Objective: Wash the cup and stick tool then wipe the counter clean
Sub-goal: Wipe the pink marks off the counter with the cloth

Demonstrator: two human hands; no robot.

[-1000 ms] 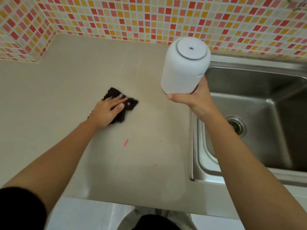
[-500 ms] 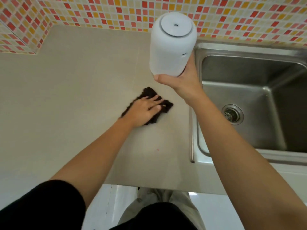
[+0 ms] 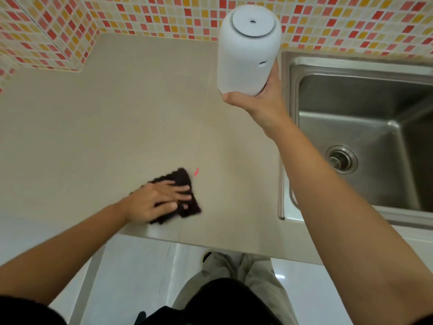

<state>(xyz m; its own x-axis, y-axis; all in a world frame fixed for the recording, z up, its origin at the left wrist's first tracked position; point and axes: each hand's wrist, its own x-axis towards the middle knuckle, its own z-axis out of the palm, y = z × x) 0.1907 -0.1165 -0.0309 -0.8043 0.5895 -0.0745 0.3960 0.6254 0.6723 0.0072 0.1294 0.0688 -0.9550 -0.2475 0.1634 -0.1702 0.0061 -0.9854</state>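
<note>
Head view: wiping beige counter (image 3: 117, 125).
Left hand (image 3: 159, 199): flat on dark brown rag (image 3: 184, 178).
Right hand (image 3: 260, 103): grips white cylindrical container (image 3: 246, 57) aloft.
Next: rag over adjacent pink smear (image 3: 196, 172).

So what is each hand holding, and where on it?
The right hand grips the white container by its lower end. The left hand only presses flat on the dark cloth.

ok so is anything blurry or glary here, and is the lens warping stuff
In the head view, motion blur smears the dark cloth and the left hand pressing it, while the white canister in the right hand looks sharp; the same head view's wide lens bows the mosaic tile rows toward the corners, and soft glare sits on the sink rim and glossy floor.
</note>
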